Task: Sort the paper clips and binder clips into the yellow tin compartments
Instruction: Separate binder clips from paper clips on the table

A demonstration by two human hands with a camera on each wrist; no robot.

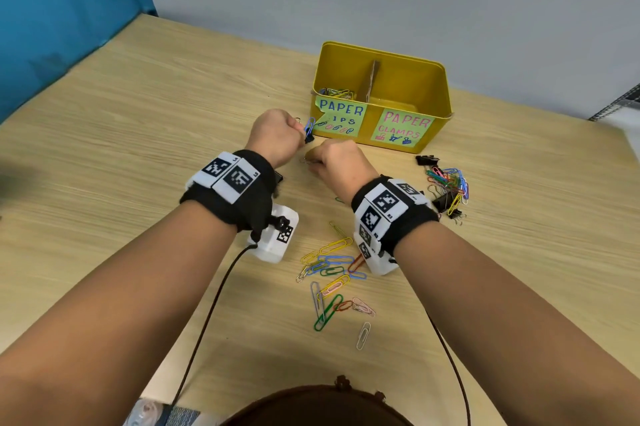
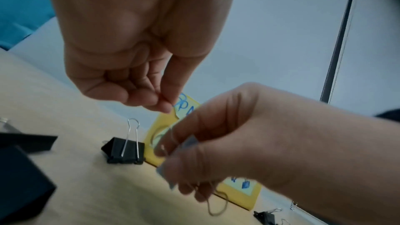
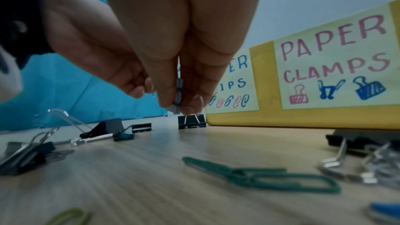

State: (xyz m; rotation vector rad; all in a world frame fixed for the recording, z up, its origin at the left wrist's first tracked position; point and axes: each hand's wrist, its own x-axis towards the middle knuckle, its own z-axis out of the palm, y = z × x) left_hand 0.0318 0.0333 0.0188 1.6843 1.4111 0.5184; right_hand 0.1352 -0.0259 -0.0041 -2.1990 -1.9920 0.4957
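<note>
The left hand (image 1: 277, 136) is pinching a blue paper clip (image 1: 309, 125) between its fingers (image 2: 161, 103), just in front of the yellow tin (image 1: 381, 79); in the left wrist view the clip itself is hidden behind the fingertips. The right hand (image 1: 334, 162) is curling its fingers (image 3: 164, 95) around a small clip-like item (image 3: 178, 90), grey and blurred in the right wrist view; whether it is a paper clip or a binder clip cannot be told. Motion blur is smearing the right hand in the left wrist view.

The tin's left compartment, labelled for paper clips, is holding some clips (image 1: 337, 92), mostly hidden by the front wall; the label's lower corner is being covered by the left hand. The inside of the right compartment, labelled for paper clamps, is only partly showing.

A black binder clip (image 2: 124, 150) is standing on the table (image 1: 138, 148), touching or just beside the tin's front wall. A mixed pile of coloured paper clips and binder clips (image 1: 446, 188) is lying to the right of the right wrist. A loose spread of paper clips (image 1: 332, 273) is lying between the forearms, partly covered by the right wrist camera. Further binder clips (image 3: 103, 129) are lying blurred at the edge of the right wrist view.
</note>
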